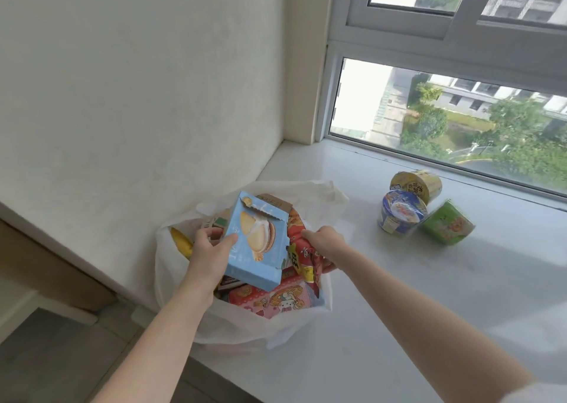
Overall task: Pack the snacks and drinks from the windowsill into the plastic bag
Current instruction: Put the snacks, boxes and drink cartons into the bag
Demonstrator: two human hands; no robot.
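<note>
A white plastic bag (pixel 233 326) stands open at the left end of the windowsill (pixel 399 295), filled with several snack packs. My left hand (pixel 211 252) grips a light blue biscuit box (pixel 256 240), its top flap torn open, over the bag's mouth. My right hand (pixel 325 244) grips a red snack packet (pixel 303 255) at the bag's right side. A pink packet (pixel 276 300) lies at the front inside the bag and a yellow item (pixel 181 243) at its left. Three cup noodles lie on the sill to the right: yellow (pixel 415 184), blue (pixel 400 211), green (pixel 446 226).
A white wall (pixel 138 96) rises right behind and left of the bag. The window (pixel 445 111) runs along the sill's far edge. The sill's front edge drops to a floor (pixel 61 356) at lower left.
</note>
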